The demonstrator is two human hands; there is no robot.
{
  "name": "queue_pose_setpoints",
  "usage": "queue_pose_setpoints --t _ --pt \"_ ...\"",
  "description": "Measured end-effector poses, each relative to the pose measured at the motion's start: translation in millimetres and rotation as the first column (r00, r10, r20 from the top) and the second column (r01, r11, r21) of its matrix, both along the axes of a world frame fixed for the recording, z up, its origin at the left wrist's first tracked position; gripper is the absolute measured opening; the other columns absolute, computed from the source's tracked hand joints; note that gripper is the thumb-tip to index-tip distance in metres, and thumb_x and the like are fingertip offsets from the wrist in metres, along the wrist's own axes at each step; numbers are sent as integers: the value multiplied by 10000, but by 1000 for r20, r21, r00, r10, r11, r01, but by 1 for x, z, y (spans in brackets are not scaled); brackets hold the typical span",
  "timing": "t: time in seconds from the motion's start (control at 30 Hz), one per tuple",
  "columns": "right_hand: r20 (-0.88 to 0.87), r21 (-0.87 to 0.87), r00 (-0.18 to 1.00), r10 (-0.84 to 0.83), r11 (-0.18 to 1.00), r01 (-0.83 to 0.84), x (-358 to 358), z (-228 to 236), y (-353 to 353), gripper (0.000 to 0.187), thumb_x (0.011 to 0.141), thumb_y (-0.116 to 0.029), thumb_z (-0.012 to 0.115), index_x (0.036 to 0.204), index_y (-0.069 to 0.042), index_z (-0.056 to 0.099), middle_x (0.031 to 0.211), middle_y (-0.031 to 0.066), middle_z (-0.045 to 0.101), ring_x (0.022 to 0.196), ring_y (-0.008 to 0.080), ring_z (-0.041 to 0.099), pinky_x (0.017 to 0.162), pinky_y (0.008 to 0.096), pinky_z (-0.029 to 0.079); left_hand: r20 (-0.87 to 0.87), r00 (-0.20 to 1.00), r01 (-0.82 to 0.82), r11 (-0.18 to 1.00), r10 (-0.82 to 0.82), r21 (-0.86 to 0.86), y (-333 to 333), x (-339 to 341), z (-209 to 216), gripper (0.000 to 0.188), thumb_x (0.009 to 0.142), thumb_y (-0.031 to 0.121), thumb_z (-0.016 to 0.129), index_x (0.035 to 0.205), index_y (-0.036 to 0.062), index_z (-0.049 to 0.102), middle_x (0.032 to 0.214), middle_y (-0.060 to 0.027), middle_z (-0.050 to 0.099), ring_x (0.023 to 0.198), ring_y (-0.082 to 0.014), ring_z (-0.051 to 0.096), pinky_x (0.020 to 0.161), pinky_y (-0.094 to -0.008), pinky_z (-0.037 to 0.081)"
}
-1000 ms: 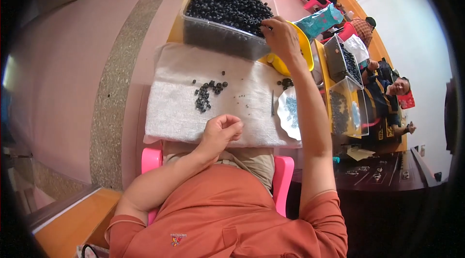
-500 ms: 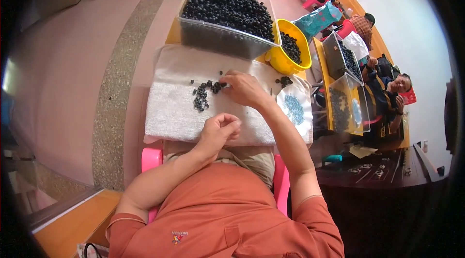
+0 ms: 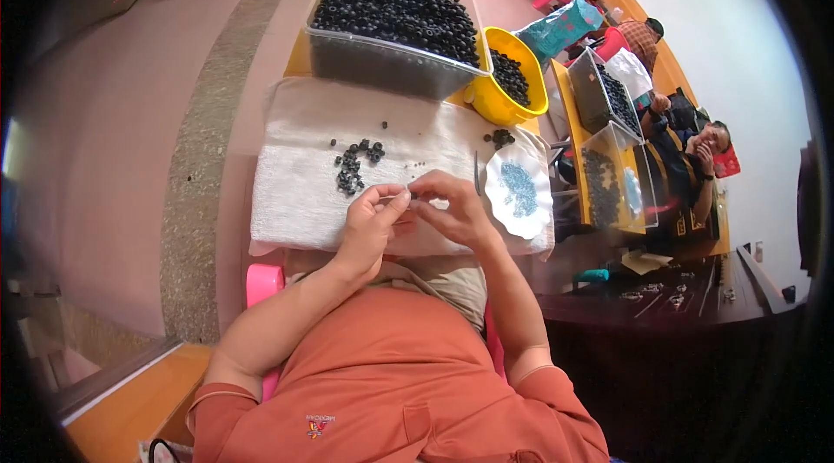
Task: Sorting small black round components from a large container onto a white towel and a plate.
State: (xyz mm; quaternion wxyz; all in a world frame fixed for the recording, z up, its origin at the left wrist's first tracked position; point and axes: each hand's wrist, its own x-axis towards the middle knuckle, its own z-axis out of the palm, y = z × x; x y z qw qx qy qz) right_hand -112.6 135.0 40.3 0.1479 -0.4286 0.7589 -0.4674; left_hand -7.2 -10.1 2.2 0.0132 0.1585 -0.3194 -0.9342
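My two hands meet above the near part of a white towel [image 3: 291,137]. Fingers and thumb of my right hand [image 3: 456,209] pinch a small black ring-like piece [image 3: 413,195]. My left hand [image 3: 369,224] touches it from the other side with closed fingertips; whether they hold anything else is hidden. A loose pile of black ring-like pieces [image 3: 349,175] lies on the towel beyond my left hand. Another small cluster of black pieces [image 3: 499,138] lies to the right. Right of my right hand is a white scalloped dish [image 3: 537,169] holding tiny blue bits [image 3: 519,189], with thin dark tweezers [image 3: 476,172] beside it.
A large clear bin [image 3: 391,63] full of black pieces stands at the back, with a yellow tub [image 3: 540,102] of them to its right. Beyond are a teal bag [image 3: 560,29], another table with bins [image 3: 608,194], and a seated person [image 3: 686,159]. Pink chair arms flank me.
My right hand has come back from the pile with a black piece and joined my left hand. Fewer pieces lie on the pile's right side. The view has shifted slightly.
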Motion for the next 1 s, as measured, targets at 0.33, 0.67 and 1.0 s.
queue_pose_setpoints --t 0.33,0.67,1.0 --pt "98 -75 993 -68 994 75 17 -17 17 184 816 -15 741 974 -8 646 924 42 615 816 100 597 705 234 503 -24 994 109 994 -108 28 6 0 -9 93 920 105 647 986 59 600 921 -36 651 830 -116 635 782 -283 537" --pt "272 -209 962 -39 973 99 27 -27 16 192 826 -18 727 1007 -2 665 916 45 623 830 97 608 704 236 506 -53 991 120 992 -121 -37 5 0 -6 99 888 85 691 921 64 600 838 -21 646 752 -78 596 708 -216 492" --pt "114 -167 989 -91 980 109 25 -31 23 205 817 -18 732 1014 -14 673 951 43 606 794 81 553 651 206 429 -42 991 123 988 -128 -92 4 0 -10 108 874 54 681 936 70 594 840 -6 634 753 -88 617 667 -233 521"
